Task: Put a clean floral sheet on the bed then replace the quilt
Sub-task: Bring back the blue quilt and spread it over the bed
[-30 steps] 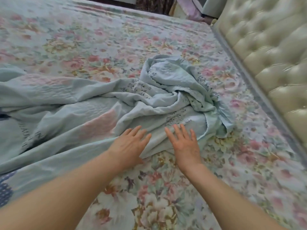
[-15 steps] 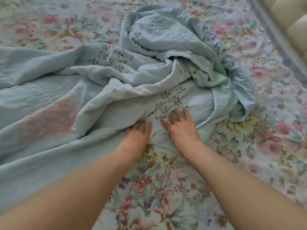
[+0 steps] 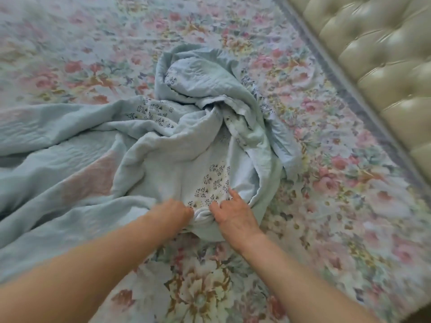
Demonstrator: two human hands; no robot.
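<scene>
Quilt (image 3: pixel 177 145), pale blue-green with patches of small dark sprigs, lies bunched in a twisted heap on the floral sheet (image 3: pixel 326 206), and we have both hands at its near edge. Our left hand (image 3: pixel 172 212) is curled into a fist round a fold of the quilt, its knuckles toward us and its fingers tucked out of sight into the cloth. Our right hand (image 3: pixel 233 215) sits just beside it, palm down on the same gathered edge, with the fingers bent into the cloth and one finger stretched out over the sprigged patch; its thumb looks to pinch the roll of fabric between the two hands. That roll is puckered tight where our hands meet.

From the heap the rest of the quilt trails off to the left in broad wrinkled folds, with a faint pink panel showing on it. The floral sheet is spread flat over the bed, pink and yellow blooms on a pale ground, and it shows on the far side, to the right and under our forearms. A cream tufted headboard (image 3: pixel 377 57) runs along the upper right, with a grey-blue border strip of the sheet against its foot.
</scene>
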